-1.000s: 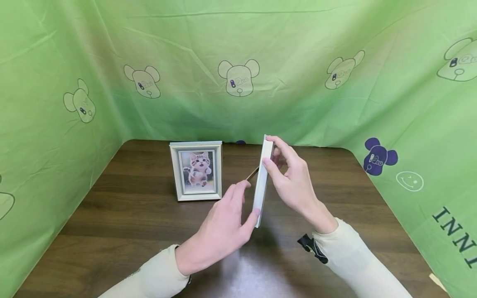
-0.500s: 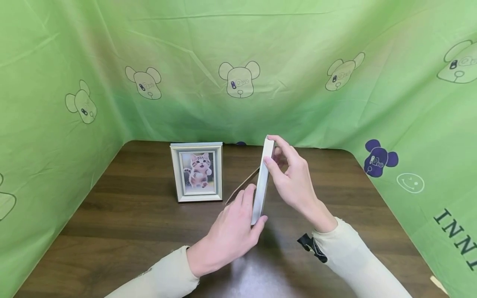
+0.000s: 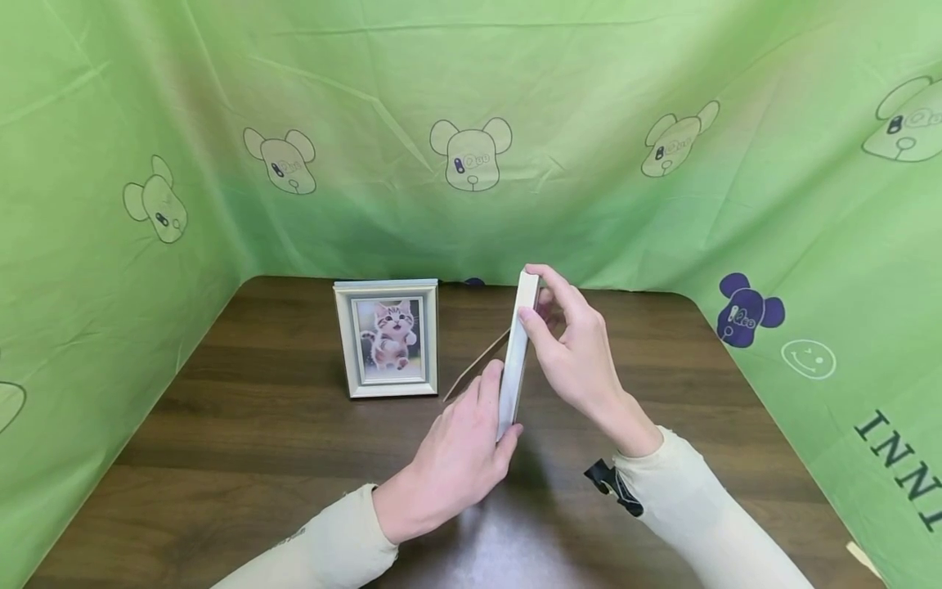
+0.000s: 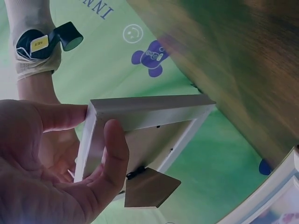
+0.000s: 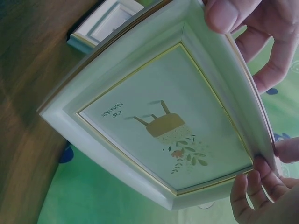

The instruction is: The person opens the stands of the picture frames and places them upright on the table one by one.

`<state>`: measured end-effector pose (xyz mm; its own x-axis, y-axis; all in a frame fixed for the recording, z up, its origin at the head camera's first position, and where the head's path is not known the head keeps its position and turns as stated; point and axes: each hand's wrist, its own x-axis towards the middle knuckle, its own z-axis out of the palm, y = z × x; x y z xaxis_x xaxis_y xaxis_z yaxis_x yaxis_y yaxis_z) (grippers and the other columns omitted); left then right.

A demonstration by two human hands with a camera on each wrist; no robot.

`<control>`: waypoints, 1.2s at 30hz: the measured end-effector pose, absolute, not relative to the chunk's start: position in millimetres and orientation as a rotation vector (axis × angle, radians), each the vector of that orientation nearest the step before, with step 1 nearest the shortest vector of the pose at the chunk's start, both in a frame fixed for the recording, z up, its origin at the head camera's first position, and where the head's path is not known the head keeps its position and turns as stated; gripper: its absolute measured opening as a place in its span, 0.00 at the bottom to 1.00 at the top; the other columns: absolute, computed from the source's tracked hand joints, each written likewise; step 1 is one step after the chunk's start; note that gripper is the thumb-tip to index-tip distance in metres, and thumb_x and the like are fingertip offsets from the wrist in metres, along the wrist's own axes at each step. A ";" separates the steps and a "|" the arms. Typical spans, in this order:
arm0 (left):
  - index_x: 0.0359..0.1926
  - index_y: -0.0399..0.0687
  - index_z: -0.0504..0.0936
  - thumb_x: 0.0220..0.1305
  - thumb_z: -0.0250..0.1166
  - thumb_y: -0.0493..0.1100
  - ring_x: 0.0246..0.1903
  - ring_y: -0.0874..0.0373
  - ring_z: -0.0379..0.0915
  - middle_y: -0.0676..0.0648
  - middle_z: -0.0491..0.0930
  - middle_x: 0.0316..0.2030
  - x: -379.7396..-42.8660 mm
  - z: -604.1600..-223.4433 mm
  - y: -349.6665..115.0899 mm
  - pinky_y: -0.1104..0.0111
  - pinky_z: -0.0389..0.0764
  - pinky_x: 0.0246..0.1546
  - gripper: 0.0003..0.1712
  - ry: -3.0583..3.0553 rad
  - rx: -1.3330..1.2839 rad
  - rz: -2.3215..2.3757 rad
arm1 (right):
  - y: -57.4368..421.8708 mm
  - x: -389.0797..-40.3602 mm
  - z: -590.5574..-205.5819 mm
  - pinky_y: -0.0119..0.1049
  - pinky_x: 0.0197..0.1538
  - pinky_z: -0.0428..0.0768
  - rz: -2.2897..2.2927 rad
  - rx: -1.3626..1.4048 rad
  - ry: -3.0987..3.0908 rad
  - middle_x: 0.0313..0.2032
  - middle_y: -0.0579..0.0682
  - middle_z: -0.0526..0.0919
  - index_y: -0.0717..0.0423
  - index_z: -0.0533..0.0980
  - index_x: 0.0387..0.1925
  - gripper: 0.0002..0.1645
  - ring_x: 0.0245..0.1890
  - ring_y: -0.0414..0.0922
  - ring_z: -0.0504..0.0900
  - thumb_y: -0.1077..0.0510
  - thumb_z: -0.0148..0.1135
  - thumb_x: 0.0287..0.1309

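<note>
Edge-on in the head view, a white picture frame (image 3: pixel 518 356) stands tilted between both hands. My left hand (image 3: pixel 456 446) grips its near lower edge, thumb on the front side and fingers at the back. Higher up, my right hand (image 3: pixel 585 356) holds the top, thumb on the near side edge. A brown easel leg (image 3: pixel 474 370) sticks out from the back toward the left. In the left wrist view, the leg (image 4: pixel 152 189) angles off the brown backing. The right wrist view shows the front, with a gold inner trim and a printed insert (image 5: pixel 170 126) of a stool and leaves.
To the left stands another white picture frame (image 3: pixel 430 360) with a kitten photo (image 3: pixel 393 339). A dark wooden table (image 3: pixel 243 425) lies beneath, and a green printed curtain (image 3: pixel 368 221) surrounds it on three sides. A black strap buckle (image 3: pixel 614 485) is on the right sleeve.
My left hand has moved from the easel leg to the frame's lower edge, its thumb sliding lower. More of the leg now shows. The right hand keeps its hold.
</note>
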<state>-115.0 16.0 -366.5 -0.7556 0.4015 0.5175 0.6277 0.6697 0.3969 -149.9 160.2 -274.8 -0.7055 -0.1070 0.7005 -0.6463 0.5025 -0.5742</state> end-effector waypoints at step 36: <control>0.59 0.39 0.58 0.50 0.69 0.39 0.21 0.51 0.78 0.48 0.74 0.32 -117.0 -367.7 13.7 0.64 0.79 0.18 0.38 -2.484 -0.765 -0.793 | 162.0 -166.5 -295.5 0.32 0.32 0.73 1.117 0.622 -2.131 0.31 0.51 0.76 0.53 0.71 0.61 0.29 0.28 0.43 0.73 0.68 0.61 0.57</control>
